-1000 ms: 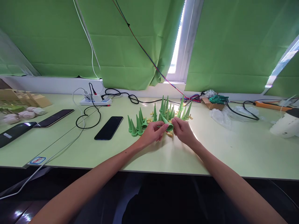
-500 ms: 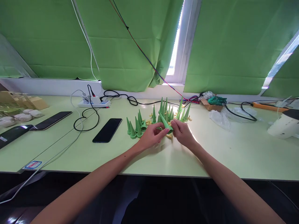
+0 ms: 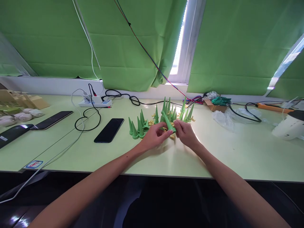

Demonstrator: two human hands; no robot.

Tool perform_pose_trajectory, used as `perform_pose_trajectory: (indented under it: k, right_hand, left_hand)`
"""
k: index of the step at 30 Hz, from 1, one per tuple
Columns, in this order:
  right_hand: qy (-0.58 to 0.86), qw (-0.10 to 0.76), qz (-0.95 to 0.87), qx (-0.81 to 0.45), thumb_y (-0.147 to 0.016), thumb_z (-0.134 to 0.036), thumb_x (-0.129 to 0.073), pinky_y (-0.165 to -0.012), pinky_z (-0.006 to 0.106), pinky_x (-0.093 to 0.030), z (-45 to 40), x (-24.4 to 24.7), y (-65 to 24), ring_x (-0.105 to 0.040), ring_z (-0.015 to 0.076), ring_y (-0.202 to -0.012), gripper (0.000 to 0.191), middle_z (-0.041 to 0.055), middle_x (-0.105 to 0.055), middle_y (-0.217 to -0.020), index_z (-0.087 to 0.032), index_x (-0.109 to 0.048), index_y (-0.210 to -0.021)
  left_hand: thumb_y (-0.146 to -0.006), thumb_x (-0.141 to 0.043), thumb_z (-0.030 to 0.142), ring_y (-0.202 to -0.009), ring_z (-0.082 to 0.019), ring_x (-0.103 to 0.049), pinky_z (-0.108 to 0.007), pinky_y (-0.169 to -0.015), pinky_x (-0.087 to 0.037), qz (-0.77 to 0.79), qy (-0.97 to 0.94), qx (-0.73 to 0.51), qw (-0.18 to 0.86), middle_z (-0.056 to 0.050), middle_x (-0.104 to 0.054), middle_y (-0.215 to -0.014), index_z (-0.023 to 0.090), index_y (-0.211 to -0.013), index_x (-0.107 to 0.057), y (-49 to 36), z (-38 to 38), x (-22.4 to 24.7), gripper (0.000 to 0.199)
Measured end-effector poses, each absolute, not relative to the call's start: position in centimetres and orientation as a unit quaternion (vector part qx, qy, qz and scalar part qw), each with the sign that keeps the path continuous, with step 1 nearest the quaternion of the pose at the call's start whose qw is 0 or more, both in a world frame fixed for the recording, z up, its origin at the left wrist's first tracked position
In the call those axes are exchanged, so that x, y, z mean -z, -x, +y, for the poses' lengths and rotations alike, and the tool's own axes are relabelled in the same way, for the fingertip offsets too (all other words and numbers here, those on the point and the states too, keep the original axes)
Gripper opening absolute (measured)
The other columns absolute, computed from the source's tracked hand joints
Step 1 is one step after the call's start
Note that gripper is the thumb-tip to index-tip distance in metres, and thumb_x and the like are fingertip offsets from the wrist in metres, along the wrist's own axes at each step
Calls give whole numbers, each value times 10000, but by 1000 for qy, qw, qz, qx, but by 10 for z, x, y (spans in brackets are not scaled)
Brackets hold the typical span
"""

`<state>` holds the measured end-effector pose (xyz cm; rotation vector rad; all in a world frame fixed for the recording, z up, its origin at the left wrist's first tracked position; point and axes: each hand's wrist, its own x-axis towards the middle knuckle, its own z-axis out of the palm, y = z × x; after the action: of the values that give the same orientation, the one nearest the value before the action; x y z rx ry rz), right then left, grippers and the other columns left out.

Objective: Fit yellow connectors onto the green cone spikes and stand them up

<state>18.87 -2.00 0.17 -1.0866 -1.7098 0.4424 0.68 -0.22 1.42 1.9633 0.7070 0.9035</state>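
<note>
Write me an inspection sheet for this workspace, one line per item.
Surface: pale green table, seam toward the left.
Things in work: one green cone held tilted; other green cones and yellow pieces nearby.
Clutter: dark phone left of the cones; cardboard box and clear plastic to the right.
Hands: left hand holds the cone; right hand at its wide end, grip partly hidden.
Cables: white cable over the front edge; black cable loops beside the power strip.
Surroundings: green curtains, bright window between.

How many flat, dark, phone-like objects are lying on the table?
3. One phone-like object lies left of the left hand; a second object lies farther left; a third object is partly cut off by the picture's left edge. Others may be hidden.
</note>
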Motion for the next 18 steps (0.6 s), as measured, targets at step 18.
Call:
perform_pose_trajectory:
  k: [18]
  right_hand:
    - [456, 498, -720, -162, -1004, -568, -340, -509, 279, -335, -21, -4, -188, -421, 130, -490, 498, -22, -438, -523, -227, -388, -644]
  left_hand:
    - [-839, -665, 381, -590, -60, -495, -210, -491, -399, 258, -817, -408, 316, -22, -500, -973, 187, -1024, -535, -8, 1, -7, 298]
